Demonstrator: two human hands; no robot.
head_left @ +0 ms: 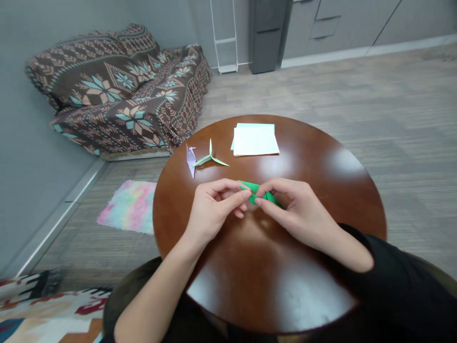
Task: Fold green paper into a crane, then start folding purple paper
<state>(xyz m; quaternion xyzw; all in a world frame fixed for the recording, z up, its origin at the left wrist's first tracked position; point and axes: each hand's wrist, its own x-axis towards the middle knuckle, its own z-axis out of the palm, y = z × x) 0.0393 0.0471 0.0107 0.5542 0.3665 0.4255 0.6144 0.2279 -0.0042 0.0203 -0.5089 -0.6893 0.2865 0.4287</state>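
A piece of folded green paper [251, 186] is held between both hands, above the middle of the round table. My left hand [218, 206] pinches its left end between thumb and index finger. On the other side, my right hand [293, 207] grips it with thumb and fingertips, and those fingers hide part of the paper. Beyond my left hand stand a light green three-armed paper shape [210, 157] and a folded purple paper piece [190, 161]. Past the hands lies a stack of white and pale green sheets [255, 141].
The glossy brown round table [342, 205] is in front of me. A sofa [132, 90] under a patterned cover stands at the far left, with a fluffy pastel mat [128, 207] on the floor before it. Grey cabinets [339, 21] line the back wall.
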